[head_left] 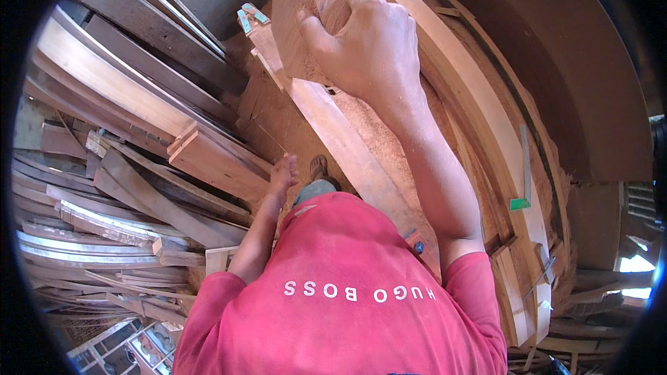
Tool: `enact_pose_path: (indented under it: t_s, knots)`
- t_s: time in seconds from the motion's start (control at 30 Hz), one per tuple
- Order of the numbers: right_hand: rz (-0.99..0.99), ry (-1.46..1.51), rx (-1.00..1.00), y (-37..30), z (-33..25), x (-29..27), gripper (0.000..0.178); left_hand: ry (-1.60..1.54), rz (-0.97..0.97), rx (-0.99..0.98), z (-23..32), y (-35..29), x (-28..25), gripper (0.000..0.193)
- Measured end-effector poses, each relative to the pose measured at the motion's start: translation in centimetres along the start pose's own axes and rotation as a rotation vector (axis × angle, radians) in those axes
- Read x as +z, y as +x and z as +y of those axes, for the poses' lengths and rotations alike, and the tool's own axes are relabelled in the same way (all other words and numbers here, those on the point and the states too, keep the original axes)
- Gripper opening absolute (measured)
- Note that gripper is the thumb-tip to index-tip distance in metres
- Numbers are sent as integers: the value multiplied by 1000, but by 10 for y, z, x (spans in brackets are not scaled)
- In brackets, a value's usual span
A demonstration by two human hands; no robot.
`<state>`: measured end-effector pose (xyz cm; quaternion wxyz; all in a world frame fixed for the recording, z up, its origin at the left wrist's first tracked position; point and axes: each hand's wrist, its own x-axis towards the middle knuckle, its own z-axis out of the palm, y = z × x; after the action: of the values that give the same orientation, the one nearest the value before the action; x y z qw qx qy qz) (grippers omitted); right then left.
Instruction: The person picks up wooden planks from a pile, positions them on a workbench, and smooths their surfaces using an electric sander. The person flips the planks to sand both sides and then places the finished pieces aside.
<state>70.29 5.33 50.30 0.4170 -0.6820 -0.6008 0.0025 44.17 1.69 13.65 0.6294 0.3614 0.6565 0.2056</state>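
Note:
My right hand (375,52) is raised at the top middle, its fingers closed over the edge of a wooden board (295,21). The board stands up in front of me, and its upper end runs out of view. Down by my left side hangs my left hand (283,172), holding nothing, with its fingers loosely apart. It is nearest to a wooden beam (215,167) on the left. Below the raised hand runs a long, flat plank (340,139), dusted with sawdust.
Long boards (111,83) and a pile of offcuts (139,215) line the left. To the right lie curved-looking timbers (445,42) and a try square with a green handle (520,203). Sawdust (368,125) covers the work area. A small blue item (419,246) rests beside my body.

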Motion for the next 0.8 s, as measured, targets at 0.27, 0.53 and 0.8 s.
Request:
enact_pose_path:
  t_s: [0.27, 0.53, 0.8]
  knots:
    - [39, 13, -3, -11, 2, 1, 46, 22, -106, 38, 10, 11, 26, 61]
    - [-63, 16, -27, -12, -4, -3, 43, 86, -116, 13, 5, 7, 32, 59]
    - [-87, 8, -73, -12, -11, -2, 39, 66, -106, -26, -5, 8, 23, 60]
